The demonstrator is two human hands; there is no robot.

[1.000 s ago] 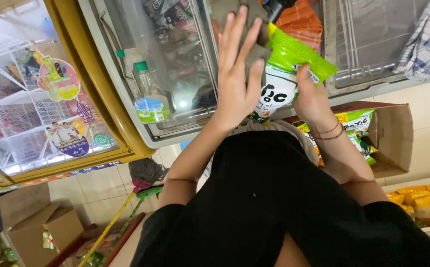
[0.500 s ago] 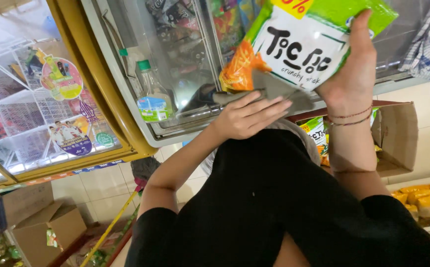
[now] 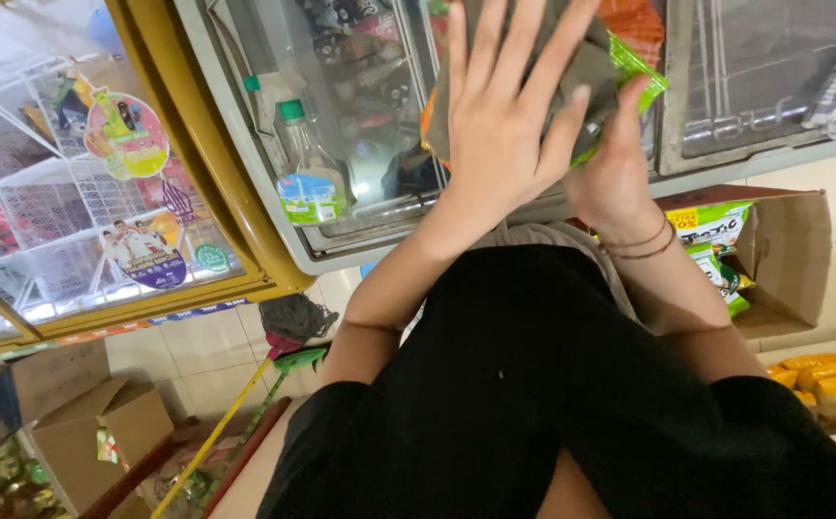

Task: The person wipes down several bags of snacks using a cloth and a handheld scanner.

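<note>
Far to the left of the hands is a yellow case [image 3: 197, 163] with a glass top and round stickers on it. Low down on that side are brown boxes [image 3: 72, 423] and a mop [image 3: 293, 322] on the floor. Just left of the hands, a bottle [image 3: 310, 173] with a green cap stands on the glass lid of a freezer [image 3: 370, 86].

The left hand [image 3: 499, 125] has moved. Half a second ago it lay low on the freezer lid, and it touched nothing else. Now it is up high. It is open and flat, with the fingers spread wide, and it presses on the bag [image 3: 634, 72].

The bag has changed too. Before, its white and green front faced up and only the right hand held it. Now it is turned, so the dull grey back shows. Only a strip of green and a bit of orange peek out at its edges. It sits between the two hands, above the freezer glass.

The right hand [image 3: 615, 178] is closed on the bag's right edge, with the thumb pointing up along it. Thin bands [image 3: 639, 245] go round that wrist. So the bag is now held by both hands, not one, and the left palm covers most of it.

Right of the hands and lower is an open box [image 3: 783, 250] with more green bags [image 3: 716, 235] inside. Below it are yellow packs [image 3: 822, 375].
</note>
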